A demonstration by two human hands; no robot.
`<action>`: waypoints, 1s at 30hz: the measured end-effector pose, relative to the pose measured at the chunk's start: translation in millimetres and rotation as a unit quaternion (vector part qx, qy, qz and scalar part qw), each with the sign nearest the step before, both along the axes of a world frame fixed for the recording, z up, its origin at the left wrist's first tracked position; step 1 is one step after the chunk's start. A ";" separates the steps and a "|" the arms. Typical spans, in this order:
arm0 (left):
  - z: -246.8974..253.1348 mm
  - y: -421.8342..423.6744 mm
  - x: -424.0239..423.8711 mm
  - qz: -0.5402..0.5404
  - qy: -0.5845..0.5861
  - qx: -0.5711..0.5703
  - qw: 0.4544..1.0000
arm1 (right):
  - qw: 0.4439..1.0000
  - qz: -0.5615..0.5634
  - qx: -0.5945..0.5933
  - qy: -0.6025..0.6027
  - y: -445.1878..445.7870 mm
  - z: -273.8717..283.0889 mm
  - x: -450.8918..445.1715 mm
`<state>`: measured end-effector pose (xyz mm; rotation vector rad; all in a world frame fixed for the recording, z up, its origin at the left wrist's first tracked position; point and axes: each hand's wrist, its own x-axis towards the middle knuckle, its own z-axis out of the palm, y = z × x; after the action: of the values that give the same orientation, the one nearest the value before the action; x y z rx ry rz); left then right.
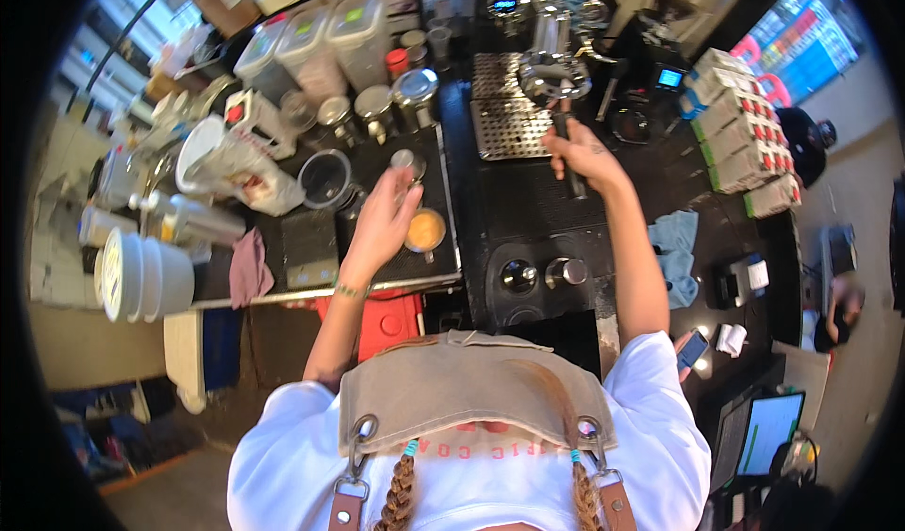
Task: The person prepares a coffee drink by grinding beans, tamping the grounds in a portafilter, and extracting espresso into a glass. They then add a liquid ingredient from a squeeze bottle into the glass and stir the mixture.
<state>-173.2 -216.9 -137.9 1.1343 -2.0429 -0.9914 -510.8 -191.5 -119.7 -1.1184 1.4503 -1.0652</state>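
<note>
My right hand point(583, 150) is closed around the black handle of a portafilter point(574, 186), at the front of a chrome espresso machine point(555, 75). Below the group head is a perforated metal drip tray point(498, 124). My left hand point(382, 223) reaches over the left counter, its fingertips at a small clear glass point(404, 159); whether they grip it I cannot tell. Close beside that hand stands a glass cup of brownish-orange coffee point(425, 230). A flat digital scale point(310, 248) lies to the left, near a clear round container point(325, 177).
Metal pitchers point(375, 106) and lidded plastic tubs point(357, 32) line the back left. A tamper point(565, 271) sits in a black mat point(502, 301) before me. Stacked cartons point(742, 128), a blue cloth point(675, 255) and a laptop point(767, 432) are on the right. Another person's hand holds a phone point(693, 349).
</note>
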 end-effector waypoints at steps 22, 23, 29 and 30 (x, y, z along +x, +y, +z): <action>-60.9 -41.6 -17.7 0.087 -0.338 -0.142 0.926 | 0.806 -0.067 -0.196 0.554 -150.3 124.9 -3.3; -56.0 -44.0 -19.5 0.089 -0.335 -0.140 0.928 | 0.801 -0.066 -0.192 0.563 -153.4 125.4 -4.6; -6.7 -30.3 -27.8 0.102 -0.299 -0.144 0.938 | 0.752 -0.082 -0.225 0.614 -142.3 129.3 -9.1; 4.0 -26.4 -22.4 0.109 -0.282 -0.158 0.940 | 0.762 -0.101 -0.260 0.585 -130.2 128.7 -2.4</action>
<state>-195.6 -243.2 -133.9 1.5429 -2.3251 -0.2162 -513.3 -321.7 9.0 -2.3303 2.3289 -0.9305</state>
